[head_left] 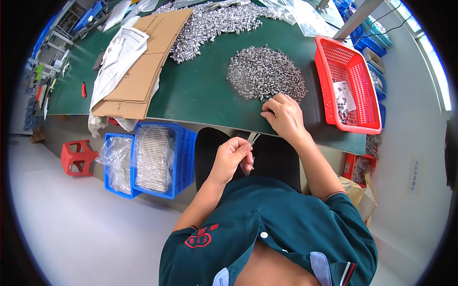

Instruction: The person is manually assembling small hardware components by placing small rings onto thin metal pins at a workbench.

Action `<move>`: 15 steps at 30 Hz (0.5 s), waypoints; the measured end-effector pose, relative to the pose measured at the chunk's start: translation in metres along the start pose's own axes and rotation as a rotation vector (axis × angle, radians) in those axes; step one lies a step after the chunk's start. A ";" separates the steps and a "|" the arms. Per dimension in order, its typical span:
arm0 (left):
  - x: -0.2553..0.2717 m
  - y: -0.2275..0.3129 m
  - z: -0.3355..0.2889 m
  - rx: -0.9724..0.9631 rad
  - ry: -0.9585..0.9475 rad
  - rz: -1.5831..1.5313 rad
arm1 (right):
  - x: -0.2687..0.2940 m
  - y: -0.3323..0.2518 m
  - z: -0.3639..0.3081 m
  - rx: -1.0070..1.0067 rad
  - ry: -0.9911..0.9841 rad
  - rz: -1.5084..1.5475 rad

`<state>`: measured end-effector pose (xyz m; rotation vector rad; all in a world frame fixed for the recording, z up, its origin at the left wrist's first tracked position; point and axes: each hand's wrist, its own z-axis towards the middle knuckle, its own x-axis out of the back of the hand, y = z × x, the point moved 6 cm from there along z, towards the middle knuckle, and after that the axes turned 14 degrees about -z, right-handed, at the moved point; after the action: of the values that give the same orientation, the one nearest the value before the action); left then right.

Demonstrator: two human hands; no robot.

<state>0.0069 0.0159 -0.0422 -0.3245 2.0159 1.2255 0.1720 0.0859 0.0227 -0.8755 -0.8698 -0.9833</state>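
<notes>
At table edge (pixel 200 122), left hand (pixel 231 158) pinching metal piece (pixel 255 139) (slanting away rightward), right hand (pixel 285 116) curled, grasp unclear

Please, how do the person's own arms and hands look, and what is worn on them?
Short, dark green fabric sleeves leave both forearms bare. The left hand and right hand wear no gloves, and no watch is visible.

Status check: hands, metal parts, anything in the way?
Right hand at near edge of metal pile. Left hand short of table, grip unclear. Red basket right of pile, not blocking.
</notes>
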 end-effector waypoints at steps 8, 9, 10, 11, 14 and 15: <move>0.003 0.004 0.000 -0.056 0.015 -0.005 | 0.016 0.004 -0.002 -0.235 -0.087 0.304; 0.002 0.006 -0.001 -0.064 0.018 0.002 | 0.018 0.003 -0.006 -0.223 -0.088 0.470; 0.000 0.007 -0.001 -0.067 0.014 0.009 | 0.008 0.006 -0.015 -0.342 -0.189 0.712; -0.002 0.007 -0.001 -0.063 0.012 0.009 | -0.002 0.003 -0.026 -0.460 -0.290 0.954; -0.006 0.006 0.000 -0.044 0.010 0.035 | -0.007 -0.008 -0.045 -0.528 -0.427 1.262; -0.008 0.006 0.000 -0.042 0.005 0.056 | -0.009 -0.009 -0.049 -0.545 -0.434 1.312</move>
<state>0.0093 0.0177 -0.0328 -0.2934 2.0180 1.3044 0.1706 0.0420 -0.0019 -1.8158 -0.1901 0.1753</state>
